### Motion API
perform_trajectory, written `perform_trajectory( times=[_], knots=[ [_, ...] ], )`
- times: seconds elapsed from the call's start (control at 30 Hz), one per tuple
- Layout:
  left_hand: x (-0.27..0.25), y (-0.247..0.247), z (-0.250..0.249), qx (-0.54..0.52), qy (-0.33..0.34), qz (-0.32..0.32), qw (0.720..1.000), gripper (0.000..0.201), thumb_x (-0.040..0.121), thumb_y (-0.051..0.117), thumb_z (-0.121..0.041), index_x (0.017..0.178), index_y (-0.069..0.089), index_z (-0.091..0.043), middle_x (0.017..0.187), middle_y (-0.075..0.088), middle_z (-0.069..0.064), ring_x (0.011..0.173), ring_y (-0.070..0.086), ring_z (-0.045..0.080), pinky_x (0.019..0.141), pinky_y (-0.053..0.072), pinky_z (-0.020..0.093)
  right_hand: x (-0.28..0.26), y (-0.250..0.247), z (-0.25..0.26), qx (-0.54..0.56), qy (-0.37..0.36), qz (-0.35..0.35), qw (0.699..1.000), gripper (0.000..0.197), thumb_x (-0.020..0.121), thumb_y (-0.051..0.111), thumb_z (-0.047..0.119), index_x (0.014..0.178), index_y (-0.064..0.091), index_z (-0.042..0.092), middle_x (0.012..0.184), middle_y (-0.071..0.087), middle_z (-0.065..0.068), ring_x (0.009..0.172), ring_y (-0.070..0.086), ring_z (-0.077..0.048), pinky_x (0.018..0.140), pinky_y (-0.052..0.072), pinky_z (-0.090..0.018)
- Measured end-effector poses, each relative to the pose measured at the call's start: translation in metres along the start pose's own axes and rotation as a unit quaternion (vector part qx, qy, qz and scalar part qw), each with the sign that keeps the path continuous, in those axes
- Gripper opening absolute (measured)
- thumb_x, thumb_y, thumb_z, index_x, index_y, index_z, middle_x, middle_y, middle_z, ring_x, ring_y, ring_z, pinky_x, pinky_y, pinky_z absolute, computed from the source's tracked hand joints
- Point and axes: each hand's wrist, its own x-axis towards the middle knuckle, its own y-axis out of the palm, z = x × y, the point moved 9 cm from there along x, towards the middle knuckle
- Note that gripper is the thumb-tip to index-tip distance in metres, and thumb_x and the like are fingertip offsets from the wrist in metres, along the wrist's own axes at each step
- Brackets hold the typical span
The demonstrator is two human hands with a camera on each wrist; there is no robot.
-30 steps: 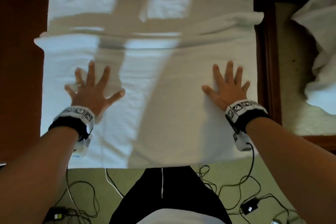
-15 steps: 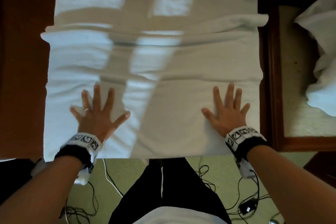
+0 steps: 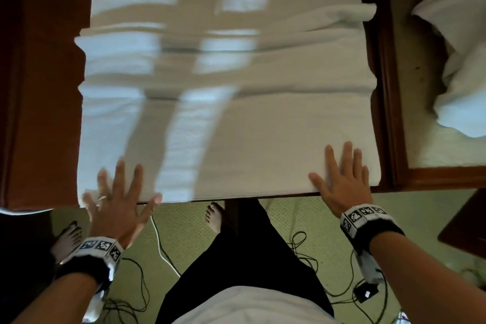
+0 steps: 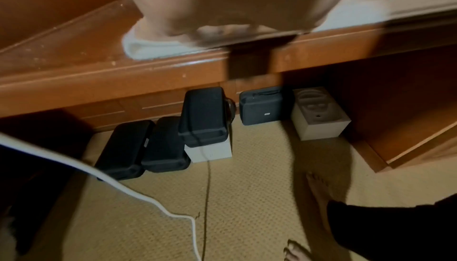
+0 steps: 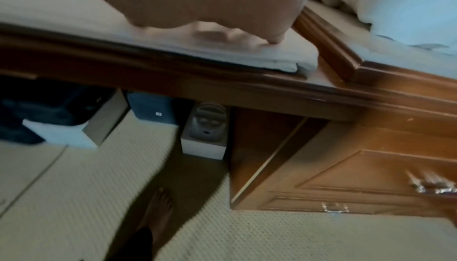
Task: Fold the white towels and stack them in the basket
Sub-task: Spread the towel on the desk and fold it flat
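Observation:
A large white towel (image 3: 236, 113) lies spread over the brown wooden table (image 3: 44, 87), with ridges across its far half. My left hand (image 3: 119, 200) lies flat with spread fingers on the towel's near left corner (image 4: 153, 48), partly past the table edge. At the near right corner (image 5: 272, 58) my right hand (image 3: 342, 179) presses flat on the towel, fingers straight. More white towels (image 3: 462, 60) lie crumpled on the surface to the right. No basket is in view.
A raised wooden frame (image 3: 389, 87) separates the table from the right surface. Under the table stand several black cases (image 4: 163, 140) and a white box (image 4: 319, 112). Cables (image 3: 163, 244) trail over the green carpet by my bare feet. A drawer unit (image 5: 358, 167) stands at the right.
Both flat hands have slid toward me over the towel, from its middle to its near edge. The towel's near edge now sits at the table edge instead of hanging over it.

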Motion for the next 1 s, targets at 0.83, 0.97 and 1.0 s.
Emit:
perform_trajectory(
  times=[0.83,0.97,1.0],
  knots=[
    [-0.001,-0.065,-0.033,0.115,0.059,-0.079,0.988,0.041,0.093,0.050,-0.011,0.130,0.061,-0.024,0.146,0.051,0.004,0.123,0.058,0.033,0.096,0.050,0.044,-0.021,-0.041,0.023,-0.166,-0.035,-0.012,0.985,0.028,0.089,0.048,0.007,0.113,0.060,0.017,0.126,0.058,-0.006,0.119,0.055,-0.027,0.106,0.037,-0.043],
    [-0.005,-0.072,-0.022,0.147,0.016,0.033,0.989,0.024,0.093,0.050,-0.013,0.109,0.066,-0.023,0.112,0.066,0.005,0.100,0.065,0.028,0.082,0.051,0.032,-0.020,-0.050,0.024,-0.157,0.003,0.071,0.985,0.027,0.092,0.053,0.018,0.116,0.065,0.016,0.118,0.066,-0.010,0.108,0.064,-0.029,0.089,0.051,-0.035],
    [-0.006,-0.067,-0.018,0.145,0.019,0.063,0.987,0.021,0.093,0.048,-0.012,0.100,0.065,-0.023,0.101,0.064,0.003,0.091,0.063,0.025,0.076,0.049,0.029,-0.022,-0.048,0.023,-0.152,0.008,0.095,0.984,0.027,0.093,0.054,0.018,0.117,0.066,0.014,0.118,0.066,-0.012,0.109,0.064,-0.030,0.089,0.052,-0.034]
  ],
)
